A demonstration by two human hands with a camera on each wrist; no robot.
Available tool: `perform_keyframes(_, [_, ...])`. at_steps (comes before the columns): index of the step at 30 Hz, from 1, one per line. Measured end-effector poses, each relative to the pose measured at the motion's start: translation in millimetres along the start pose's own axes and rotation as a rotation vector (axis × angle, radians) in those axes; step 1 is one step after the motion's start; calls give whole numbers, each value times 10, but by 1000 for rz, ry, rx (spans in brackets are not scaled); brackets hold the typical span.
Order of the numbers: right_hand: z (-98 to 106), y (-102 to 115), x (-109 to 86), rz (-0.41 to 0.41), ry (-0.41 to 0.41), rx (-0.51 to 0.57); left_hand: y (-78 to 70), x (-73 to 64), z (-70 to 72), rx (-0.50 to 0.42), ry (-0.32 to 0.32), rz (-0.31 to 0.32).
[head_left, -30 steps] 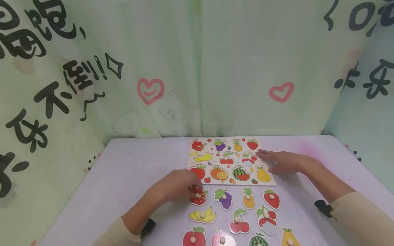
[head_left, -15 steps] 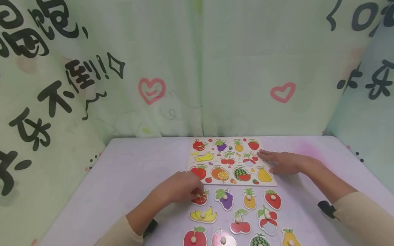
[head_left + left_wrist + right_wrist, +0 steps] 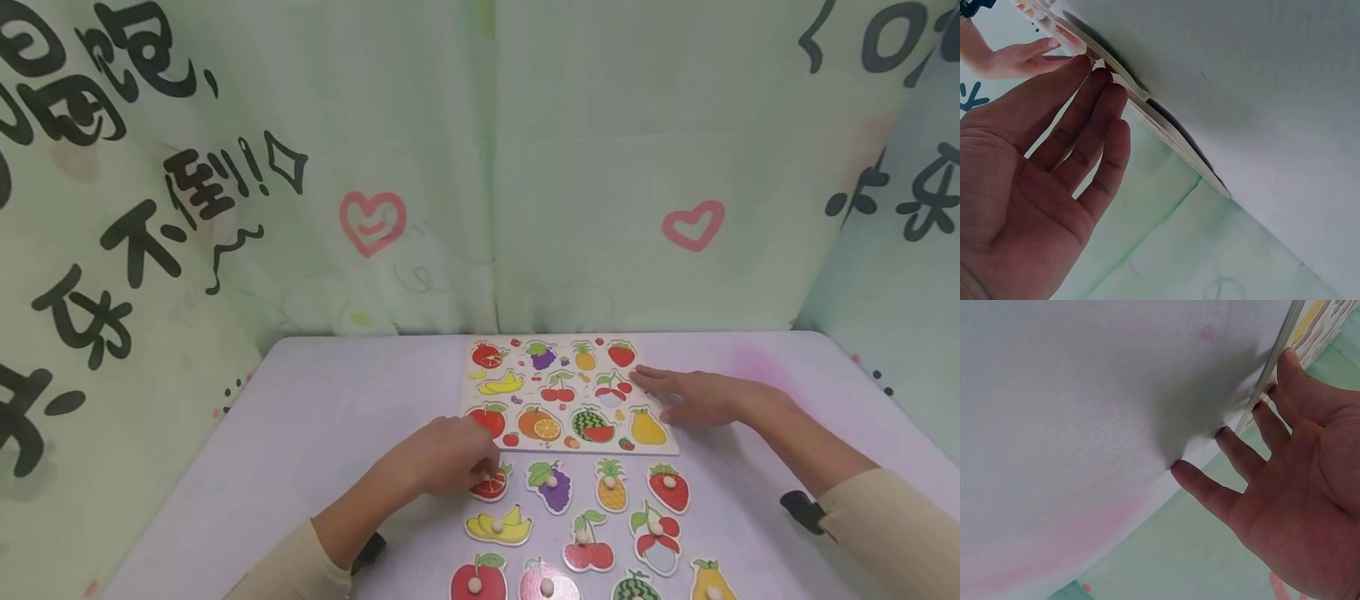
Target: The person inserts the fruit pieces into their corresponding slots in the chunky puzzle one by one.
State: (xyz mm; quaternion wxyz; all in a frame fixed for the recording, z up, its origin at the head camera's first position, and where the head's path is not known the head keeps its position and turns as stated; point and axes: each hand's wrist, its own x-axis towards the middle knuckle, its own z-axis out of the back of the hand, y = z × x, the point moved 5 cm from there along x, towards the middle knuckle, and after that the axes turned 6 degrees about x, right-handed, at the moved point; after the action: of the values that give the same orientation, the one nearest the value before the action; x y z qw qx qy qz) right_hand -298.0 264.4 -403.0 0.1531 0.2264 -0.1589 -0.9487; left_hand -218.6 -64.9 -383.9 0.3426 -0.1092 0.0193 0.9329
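Note:
My left hand [image 3: 453, 457] is over the pomegranate puzzle piece [image 3: 492, 485], its fingertips pinching the small knob; the fingers hide part of the piece. In the left wrist view that hand [image 3: 1041, 156] meets the piece at its fingertips. The piece lies just in front of the fruit puzzle board [image 3: 562, 446], which shows matching printed fruit. At the board's right edge, my right hand [image 3: 701, 397] lies with fingers extended. In the right wrist view, the thumb of this hand [image 3: 1291, 481] touches the board's edge and other fingertips rest on the table.
Below the board lie several knobbed pieces, among them grapes [image 3: 551, 486], a pineapple [image 3: 612, 486], a strawberry [image 3: 669, 487], bananas [image 3: 498, 525], cherries [image 3: 588, 543], an apple [image 3: 477, 579] and a pear [image 3: 712, 582]. A green curtain [image 3: 570, 167] hangs behind the white table [image 3: 360, 392].
The view has shifted slightly, so the scene sits a little further right. My left fingers have closed in on the pomegranate piece's knob. The right hand stays at the board's edge.

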Motion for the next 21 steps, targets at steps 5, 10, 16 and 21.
perform_keyframes(5, [-3, -7, 9, 5, 5, 4, 6, -3, 51, 14, -1, 7])
perform_keyframes(10, [-6, 2, 12, 13, 9, 5, 0, 3, 98, 29, 4, 1])
perform_keyframes(16, [-2, -10, 16, 16, 2, -1, 12, 16, 153, 30, 1, -9])
perform_keyframes(21, [-16, -29, 23, 1, 7, 5, 75, 36, 192, 45, -14, -7])
